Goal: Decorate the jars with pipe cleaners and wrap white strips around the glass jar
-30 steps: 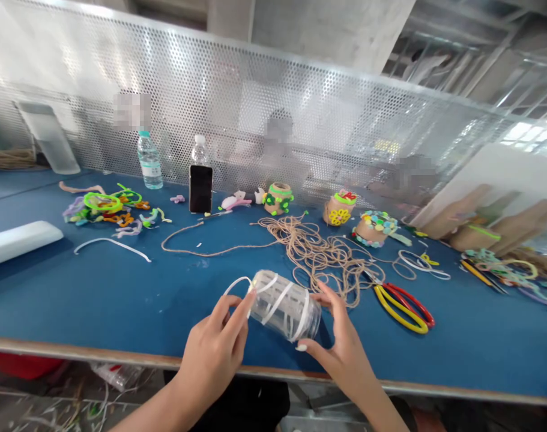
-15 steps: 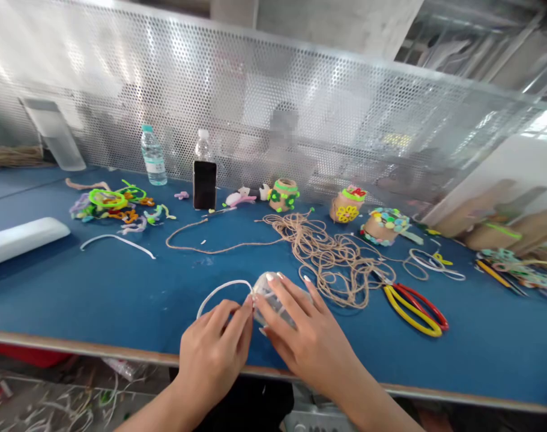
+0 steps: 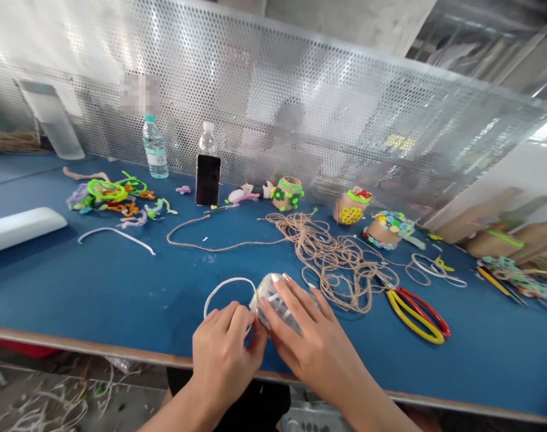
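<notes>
Work in hand: fitting a white strip point(image 3: 223, 282) at one end of a clear plastic cylinder point(image 3: 273, 303), already wound with white bands. The cylinder sits lower centre of the frame, over the near part of a blue work table point(image 3: 52, 288); whether it touches the tabletop cannot be told.

Left hand point(image 3: 223, 357): clenched, fingertips pinching the strip where it meets the cylinder's end; the strip arcs up from there in a loop. Right hand point(image 3: 309, 336): grasping the cylinder, fingers spread over its top and hiding much of it.

Nearest, to the upper right of the hands: a loose tangle of jute twine point(image 3: 327, 264). Right of that lie scissors with yellow and red handles point(image 3: 408, 318). Upper left: a second white strip point(image 3: 117, 237) and a heap of coloured pipe cleaners point(image 3: 106, 195). Along the far side: a phone point(image 3: 208, 180), a water bottle point(image 3: 155, 147) and decorated jars point(image 3: 287, 193) — all before a perforated metal screen point(image 3: 300, 78).
</notes>
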Motion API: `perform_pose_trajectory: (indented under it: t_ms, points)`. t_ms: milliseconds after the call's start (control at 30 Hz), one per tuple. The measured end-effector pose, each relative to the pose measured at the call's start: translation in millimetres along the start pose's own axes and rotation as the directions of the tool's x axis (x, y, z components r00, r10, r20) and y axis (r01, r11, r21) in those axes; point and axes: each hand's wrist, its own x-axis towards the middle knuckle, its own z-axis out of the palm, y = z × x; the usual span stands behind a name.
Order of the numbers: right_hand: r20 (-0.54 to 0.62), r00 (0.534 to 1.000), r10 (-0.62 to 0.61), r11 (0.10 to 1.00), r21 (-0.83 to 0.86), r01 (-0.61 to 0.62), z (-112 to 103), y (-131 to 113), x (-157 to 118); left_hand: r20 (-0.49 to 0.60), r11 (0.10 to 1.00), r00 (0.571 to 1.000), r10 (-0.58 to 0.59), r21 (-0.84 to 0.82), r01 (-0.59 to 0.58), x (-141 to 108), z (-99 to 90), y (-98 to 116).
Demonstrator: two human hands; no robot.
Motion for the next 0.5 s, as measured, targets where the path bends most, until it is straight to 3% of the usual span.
perform_pose_trajectory:
  t_ms: [167, 333, 500]
  points:
    - [0.047, 0.999, 0.003, 1.0, -0.001, -0.003, -2, -3, -2, -0.003, 0.998, 1.0, -0.021, -0.063, 0.02, -3, -2.2, 0]
    - [0.063, 0.998, -0.006, 1.0, -0.001, 0.006, -4, -6, -5, 0.069, 0.961, 0.988, -0.139, -0.231, 0.152, -8, -8.5, -1]
    - [0.057, 0.998, -0.022, 1.0, -0.018, 0.023, -3, -7, -7, 0.015, 0.98, 0.994, -0.113, -0.161, 0.114, -11, -7.5, 3]
